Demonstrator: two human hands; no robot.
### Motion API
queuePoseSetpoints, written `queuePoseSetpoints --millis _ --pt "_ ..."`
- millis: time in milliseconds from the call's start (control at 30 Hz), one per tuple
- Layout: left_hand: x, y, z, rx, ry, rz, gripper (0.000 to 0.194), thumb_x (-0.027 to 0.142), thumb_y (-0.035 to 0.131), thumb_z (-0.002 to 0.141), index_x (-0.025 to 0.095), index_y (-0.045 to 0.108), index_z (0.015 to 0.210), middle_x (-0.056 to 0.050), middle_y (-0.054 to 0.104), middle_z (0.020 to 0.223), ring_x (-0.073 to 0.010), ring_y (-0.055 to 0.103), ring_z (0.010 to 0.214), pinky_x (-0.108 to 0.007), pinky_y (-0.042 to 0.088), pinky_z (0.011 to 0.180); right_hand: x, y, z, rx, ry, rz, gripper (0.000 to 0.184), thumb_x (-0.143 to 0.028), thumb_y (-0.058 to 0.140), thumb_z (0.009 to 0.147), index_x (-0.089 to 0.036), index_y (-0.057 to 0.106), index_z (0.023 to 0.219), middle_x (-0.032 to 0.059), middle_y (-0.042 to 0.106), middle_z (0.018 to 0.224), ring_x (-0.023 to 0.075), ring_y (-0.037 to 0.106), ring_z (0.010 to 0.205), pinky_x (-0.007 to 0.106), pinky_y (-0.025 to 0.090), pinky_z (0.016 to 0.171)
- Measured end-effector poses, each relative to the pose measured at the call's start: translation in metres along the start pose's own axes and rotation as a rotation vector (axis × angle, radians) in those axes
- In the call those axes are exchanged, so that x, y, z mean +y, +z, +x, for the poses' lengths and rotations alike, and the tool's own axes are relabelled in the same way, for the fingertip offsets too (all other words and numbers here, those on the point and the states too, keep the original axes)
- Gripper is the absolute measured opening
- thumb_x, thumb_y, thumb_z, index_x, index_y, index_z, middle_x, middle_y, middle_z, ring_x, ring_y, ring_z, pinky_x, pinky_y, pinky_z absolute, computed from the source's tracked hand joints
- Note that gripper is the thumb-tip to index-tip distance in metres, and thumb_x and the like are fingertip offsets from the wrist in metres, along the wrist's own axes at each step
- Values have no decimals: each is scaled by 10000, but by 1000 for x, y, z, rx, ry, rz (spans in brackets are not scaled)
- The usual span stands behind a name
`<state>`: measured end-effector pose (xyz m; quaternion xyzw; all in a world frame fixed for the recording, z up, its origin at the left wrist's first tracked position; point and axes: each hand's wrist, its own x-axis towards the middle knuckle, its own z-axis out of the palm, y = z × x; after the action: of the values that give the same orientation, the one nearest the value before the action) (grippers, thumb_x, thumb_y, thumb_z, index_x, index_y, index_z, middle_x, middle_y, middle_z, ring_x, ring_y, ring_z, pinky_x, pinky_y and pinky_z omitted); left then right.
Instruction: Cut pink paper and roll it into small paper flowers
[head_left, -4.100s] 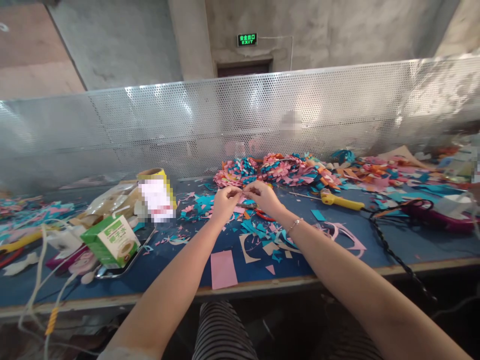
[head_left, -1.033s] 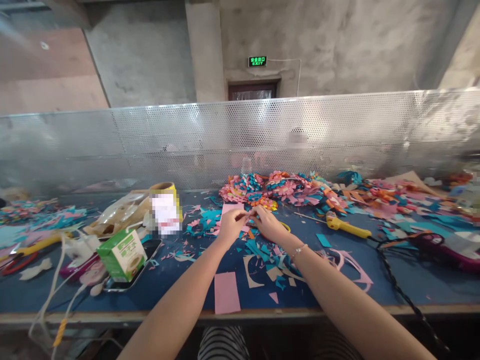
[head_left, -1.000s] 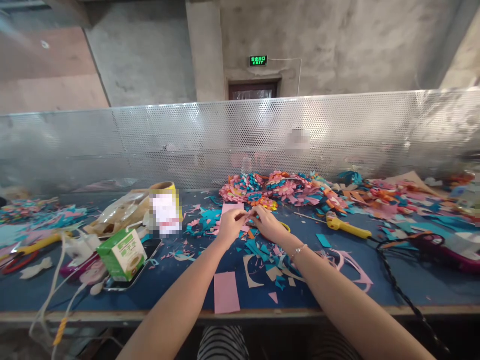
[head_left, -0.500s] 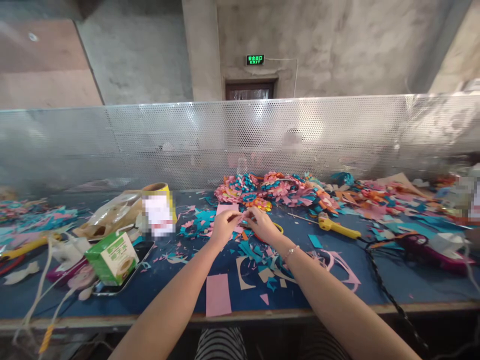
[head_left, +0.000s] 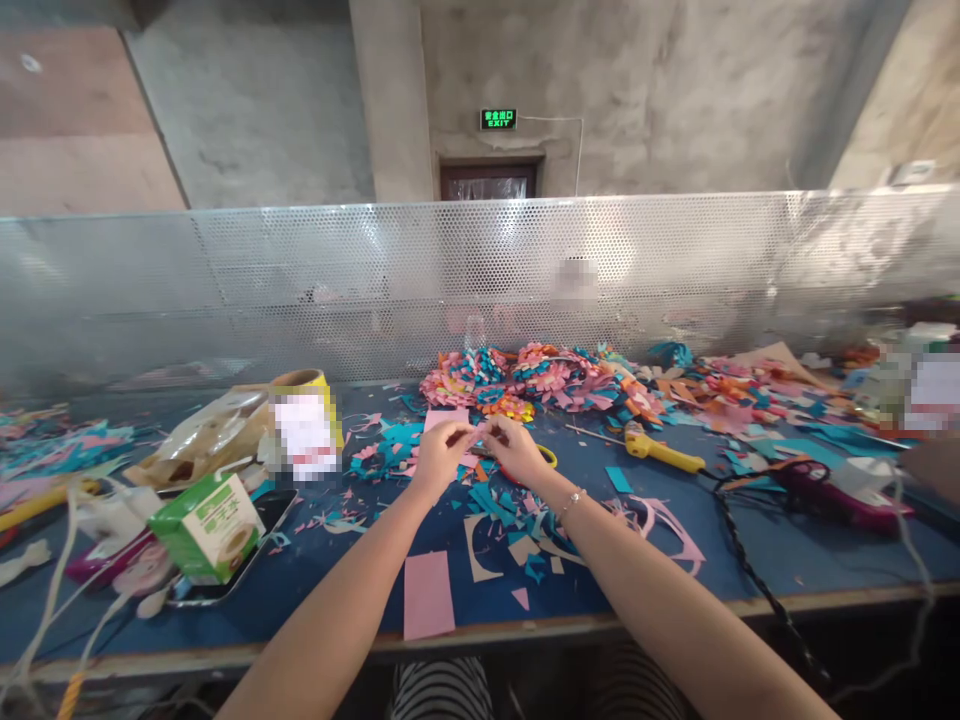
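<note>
Over the middle of the table, my left hand (head_left: 444, 458) and my right hand (head_left: 516, 450) meet with fingertips pinched together. Between them is a small pink piece (head_left: 477, 436), mostly hidden by the fingers. A pink sheet (head_left: 444, 418) lies just behind my left hand. Under my right hand, a yellow and red loop (head_left: 551, 457), like a scissors handle, shows partly. Teal scraps (head_left: 495, 500) are scattered below the hands. Another pink rectangular sheet (head_left: 429, 595) lies at the front edge.
Colourful petalled flowers (head_left: 555, 375) are heaped behind the hands. A yellow-handled tool (head_left: 664, 450) with a thin rod and cord lies right. At left stand a green drink carton (head_left: 206, 525) and a yellow roll (head_left: 334, 405). A perforated metal screen (head_left: 300, 270) bounds the back.
The whole view has shifted slightly, so most things appear a little further left. Both hands stay pinched together in nearly the same place. A blurred dark shape has come in at the right edge.
</note>
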<state>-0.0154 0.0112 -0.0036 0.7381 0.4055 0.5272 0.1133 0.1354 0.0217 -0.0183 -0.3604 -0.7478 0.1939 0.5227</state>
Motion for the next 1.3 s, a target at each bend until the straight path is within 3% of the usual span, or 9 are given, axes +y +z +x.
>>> queuePoseSetpoints --millis 200,500,767,933,1300 --pt "2 1 -2 -14 -14 -39 108 264 544 734 177 606 748 -29 629 728 -141 589 676 -258 472 639 2 2 1 10 32 52 143 -300 455 768 -180 497 703 -8 527 629 103 474 547 228 392 533" --pt "9 0 0 -75 -158 -165 156 313 547 721 165 596 735 -34 614 708 -152 583 684 -264 467 631 3 5 0 25 93 119 134 -316 469 754 -188 497 724 9 554 714 124 506 626 258 416 602" --pt "0 2 0 -69 -188 -230 173 333 571 689 162 592 708 -11 598 643 -145 572 631 -251 452 586 5 10 3 40 182 368 134 -312 542 698 -191 493 725 -4 538 682 117 520 600 250 445 563" --pt "-4 3 0 -67 -216 -269 188 340 606 656 155 611 691 -18 616 642 -145 573 622 -253 455 580 2 9 2 63 181 371 141 -306 565 687 -181 501 702 -17 528 642 107 517 575 241 438 555" --pt "-4 11 -2 5 -506 -531 273 352 722 503 147 639 663 -10 613 576 -123 555 550 -247 444 548 6 12 2 101 235 369 187 -334 598 645 -180 497 676 0 547 644 127 543 603 273 486 605"
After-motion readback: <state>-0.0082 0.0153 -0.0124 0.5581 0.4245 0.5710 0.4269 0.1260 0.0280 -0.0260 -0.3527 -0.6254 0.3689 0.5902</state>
